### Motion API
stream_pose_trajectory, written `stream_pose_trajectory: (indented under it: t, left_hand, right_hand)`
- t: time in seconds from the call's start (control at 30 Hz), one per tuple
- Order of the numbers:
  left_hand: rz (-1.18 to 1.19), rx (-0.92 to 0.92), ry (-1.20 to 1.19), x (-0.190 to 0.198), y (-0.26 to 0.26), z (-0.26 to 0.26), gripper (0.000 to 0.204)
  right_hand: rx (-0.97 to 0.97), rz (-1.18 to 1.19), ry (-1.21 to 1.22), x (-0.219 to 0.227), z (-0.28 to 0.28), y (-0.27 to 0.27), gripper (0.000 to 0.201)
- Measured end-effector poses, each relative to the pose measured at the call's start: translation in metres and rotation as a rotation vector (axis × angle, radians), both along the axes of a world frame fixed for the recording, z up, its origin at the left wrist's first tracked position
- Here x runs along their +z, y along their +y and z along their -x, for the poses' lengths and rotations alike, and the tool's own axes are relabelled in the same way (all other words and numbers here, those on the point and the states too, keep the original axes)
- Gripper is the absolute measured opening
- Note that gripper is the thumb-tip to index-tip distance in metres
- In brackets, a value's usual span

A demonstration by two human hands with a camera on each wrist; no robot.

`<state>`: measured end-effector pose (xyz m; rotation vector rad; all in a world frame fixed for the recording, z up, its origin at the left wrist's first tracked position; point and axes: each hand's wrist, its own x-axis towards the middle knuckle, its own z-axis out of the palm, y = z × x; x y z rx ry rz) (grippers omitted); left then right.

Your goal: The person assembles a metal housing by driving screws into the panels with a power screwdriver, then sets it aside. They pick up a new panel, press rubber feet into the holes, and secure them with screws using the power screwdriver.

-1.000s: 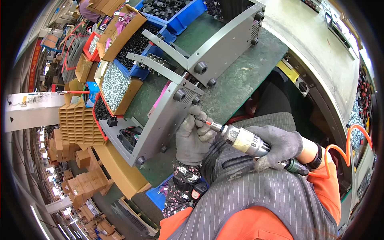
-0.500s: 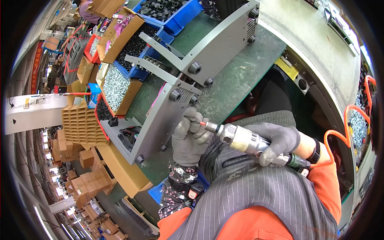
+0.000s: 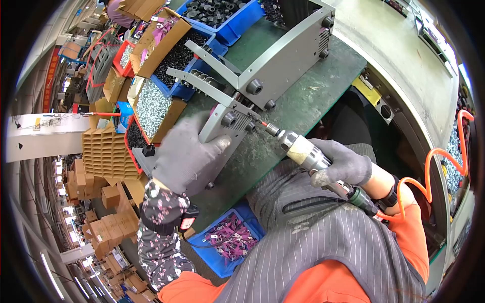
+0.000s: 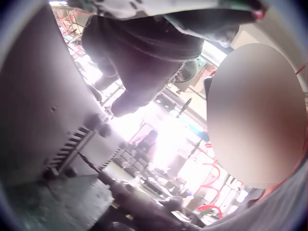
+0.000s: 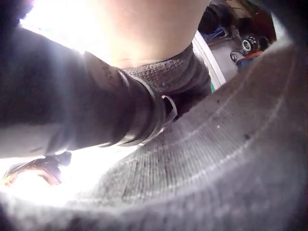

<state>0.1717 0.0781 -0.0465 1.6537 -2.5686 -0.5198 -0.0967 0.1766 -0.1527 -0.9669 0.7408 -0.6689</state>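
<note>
My left hand (image 3: 186, 151), in a grey glove, lies spread on the side of the near grey metal case (image 3: 226, 132), fingers fairly straight and thumb toward the screwdriver. My right hand (image 3: 339, 162) grips a pneumatic screwdriver (image 3: 299, 147). Its orange-tipped bit (image 3: 261, 122) touches the case's end by a black rubber foot (image 3: 228, 119). A second grey case (image 3: 283, 55) stands just behind. The left wrist view shows the case panel (image 4: 43, 110), a gloved finger (image 4: 139, 77) and the bit (image 4: 91, 164). In the right wrist view only the tool body (image 5: 96, 115) and striped cloth (image 5: 216, 159) are visible.
Both cases sit on a green mat (image 3: 303, 103). Bins of silver screws (image 3: 149, 108) and black parts (image 3: 174, 55) line the far side. A blue bin of purple pieces (image 3: 230, 237) sits below the bench edge. An orange coiled air hose (image 3: 435, 171) trails right.
My left hand left the bit tip and moved left onto the case's side. The screwdriver swung up and forward, and its bit now meets the case's end.
</note>
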Motion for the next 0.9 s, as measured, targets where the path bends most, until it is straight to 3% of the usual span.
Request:
stream_pose_trajectory:
  t: [0.03,0.13,0.47,0.57,0.63,0.67,0.73,0.8,0.83,0.87,0.9]
  left_hand:
    - [-0.317,0.074,0.077,0.001,-0.008,-0.003,0.043]
    - [-0.531,0.110,0.125,-0.007,-0.019,-0.013,0.039]
    - [-0.519,0.055,0.038,-0.005,-0.025,-0.015,0.041]
    - [-0.435,0.011,0.022,-0.005,-0.022,-0.015,0.039]
    - [-0.061,-0.153,0.010,-0.002,-0.015,-0.009,0.032]
    - [-0.059,-0.150,0.012,0.003,-0.004,-0.004,0.032]
    - [0.408,-0.020,0.062,0.015,0.028,0.007,0.024]
    - [-0.199,0.027,0.578,0.008,0.061,0.005,0.019]
    - [-0.497,0.112,0.726,-0.001,0.067,0.009,0.023]
    - [-0.927,0.317,1.067,-0.032,0.068,0.004,0.028]
    - [-1.026,0.557,1.289,-0.059,0.068,0.014,0.033]
  right_hand:
    - [-0.005,0.009,0.003,-0.001,-0.002,-0.001,0.054]
    - [-0.007,-0.095,-0.081,0.000,-0.006,-0.003,0.055]
    - [-0.061,0.149,0.233,-0.003,-0.015,-0.003,0.053]
    - [-0.031,0.186,0.220,-0.001,-0.012,-0.006,0.054]
    - [-0.020,0.211,0.273,0.002,-0.009,-0.005,0.055]
    - [-0.017,0.214,0.275,0.004,-0.006,-0.003,0.055]
    - [0.010,0.209,0.315,0.007,-0.001,0.006,0.055]
    - [0.001,0.256,0.266,0.006,0.005,0.013,0.054]
    - [0.058,0.156,0.237,0.010,0.009,0.016,0.055]
    - [0.116,0.061,0.207,0.012,0.012,0.017,0.055]
    - [0.129,0.029,0.140,0.006,0.014,0.020,0.058]
